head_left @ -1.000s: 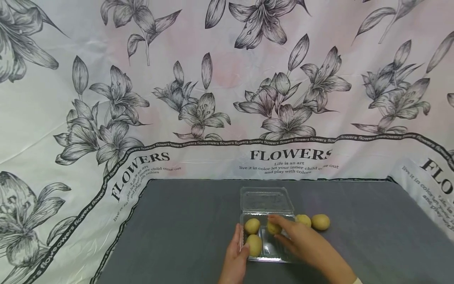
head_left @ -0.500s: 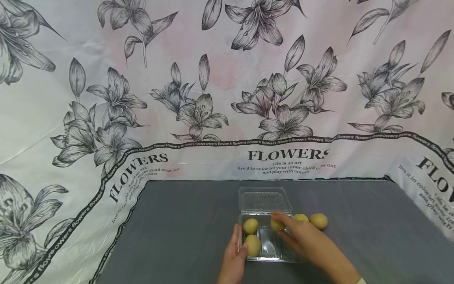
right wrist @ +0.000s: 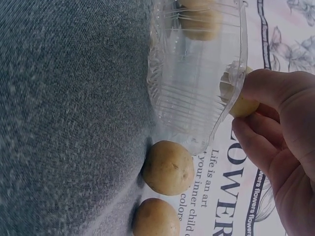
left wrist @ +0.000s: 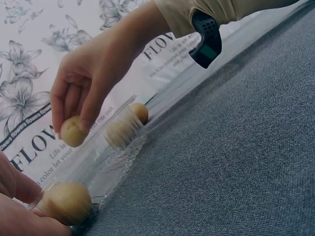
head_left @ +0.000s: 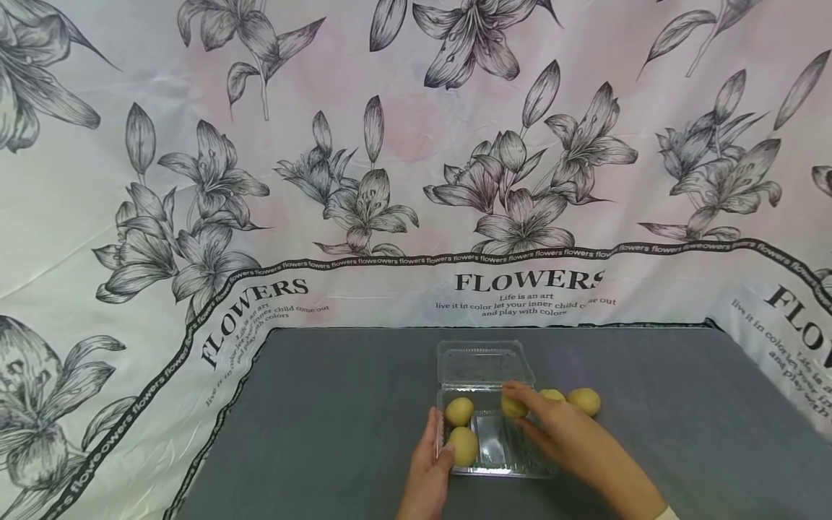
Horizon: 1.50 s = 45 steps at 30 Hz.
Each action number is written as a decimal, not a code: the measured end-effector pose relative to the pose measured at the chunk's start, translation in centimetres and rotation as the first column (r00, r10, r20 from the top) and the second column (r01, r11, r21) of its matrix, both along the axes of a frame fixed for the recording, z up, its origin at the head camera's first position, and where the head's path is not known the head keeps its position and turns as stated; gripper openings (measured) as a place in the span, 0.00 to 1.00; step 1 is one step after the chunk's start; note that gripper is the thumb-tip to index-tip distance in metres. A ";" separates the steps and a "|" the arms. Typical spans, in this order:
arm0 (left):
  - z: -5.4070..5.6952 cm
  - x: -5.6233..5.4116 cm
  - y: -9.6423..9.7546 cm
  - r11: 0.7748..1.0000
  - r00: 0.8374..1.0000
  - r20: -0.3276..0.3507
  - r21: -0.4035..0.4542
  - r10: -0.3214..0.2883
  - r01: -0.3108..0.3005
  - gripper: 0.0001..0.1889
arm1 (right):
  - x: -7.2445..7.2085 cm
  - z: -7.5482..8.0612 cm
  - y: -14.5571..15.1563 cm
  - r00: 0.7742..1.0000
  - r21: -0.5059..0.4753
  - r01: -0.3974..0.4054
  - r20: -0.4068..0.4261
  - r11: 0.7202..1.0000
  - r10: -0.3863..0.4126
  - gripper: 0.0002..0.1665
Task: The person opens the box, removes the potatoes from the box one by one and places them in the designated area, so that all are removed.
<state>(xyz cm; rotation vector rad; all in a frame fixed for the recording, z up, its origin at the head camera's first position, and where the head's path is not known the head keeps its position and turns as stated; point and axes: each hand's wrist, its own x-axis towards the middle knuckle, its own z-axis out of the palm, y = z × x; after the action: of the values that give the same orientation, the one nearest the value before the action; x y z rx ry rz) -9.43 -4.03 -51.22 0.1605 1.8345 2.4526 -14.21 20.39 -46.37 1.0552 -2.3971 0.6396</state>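
Observation:
A clear plastic clamshell box (head_left: 500, 474) lies with its hinged lid (head_left: 486, 365) tipped back. My left hand (head_left: 425, 469) pinches the box's left wall at the rim, thumb on the inner side. Two potatoes sit along that side: one at the back (head_left: 459, 412), the other in front (head_left: 464, 446), close by the thumb. My right hand (head_left: 568, 437) holds another potato (left wrist: 74, 132) between thumb and fingertips. In the right wrist view this held potato (right wrist: 244, 101) shows at the box's rim, partly behind the clear wall.
Two loose potatoes lie on the grey cloth right of the box, one (right wrist: 168, 168) near its wall and one (head_left: 583, 401) farther out. A flower-printed curtain (head_left: 364, 296) rises behind the table (head_left: 325, 419). A dark band (left wrist: 206, 39) circles the right wrist.
My right hand has shifted slightly right and back over the box, with the potato still in its fingers. The left hand keeps its grip on the box wall.

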 end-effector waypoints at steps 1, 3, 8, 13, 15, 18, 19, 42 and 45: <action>0.0 0.0 0.0 1.000 1.000 0.002 0.004 -0.002 0.002 0.38 | 0.0 0.0 0.0 1.000 0.003 0.002 0.005 1.000 -0.002 0.38; 0.1 0.0 0.0 1.000 1.000 0.008 0.011 -0.008 0.008 0.38 | 0.0 -0.1 0.1 1.000 0.011 0.011 0.004 1.000 -0.011 0.38; 0.0 -0.1 -0.1 1.000 1.000 0.018 0.013 -0.016 0.015 0.38 | -0.2 -0.2 0.2 1.000 0.022 0.014 -0.023 1.000 -0.014 0.39; -0.2 -0.1 -0.1 1.000 1.000 0.001 0.013 -0.016 0.016 0.37 | -0.3 -0.1 0.4 1.000 0.023 0.018 -0.020 1.000 -0.018 0.39; -0.1 -0.1 -0.1 1.000 1.000 0.000 0.016 -0.018 0.018 0.37 | -0.3 -0.1 0.4 1.000 0.021 0.019 -0.014 1.000 -0.019 0.39; -0.1 -0.1 -0.1 1.000 1.000 0.008 0.014 -0.019 0.019 0.37 | -0.3 -0.1 0.4 1.000 0.018 0.018 -0.002 1.000 -0.018 0.39; -0.1 -0.1 -0.1 1.000 1.000 0.010 0.015 -0.019 0.019 0.37 | -0.3 -0.1 0.4 1.000 0.017 0.019 0.002 1.000 -0.019 0.38; -0.1 -0.1 -0.2 0.999 0.999 0.020 -0.014 -0.030 0.030 0.38 | -0.1 0.2 1.2 0.998 0.025 0.045 0.050 0.999 -0.046 0.37; -0.2 -0.2 -0.2 0.999 0.999 0.021 -0.006 -0.033 0.034 0.37 | -0.1 0.2 1.4 0.998 0.028 0.042 0.049 0.999 -0.044 0.37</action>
<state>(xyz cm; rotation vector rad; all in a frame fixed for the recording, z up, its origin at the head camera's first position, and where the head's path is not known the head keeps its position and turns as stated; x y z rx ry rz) -9.59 -4.20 -51.40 0.1635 1.8158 2.4171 -14.28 21.76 -46.16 1.0072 -2.4711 0.6271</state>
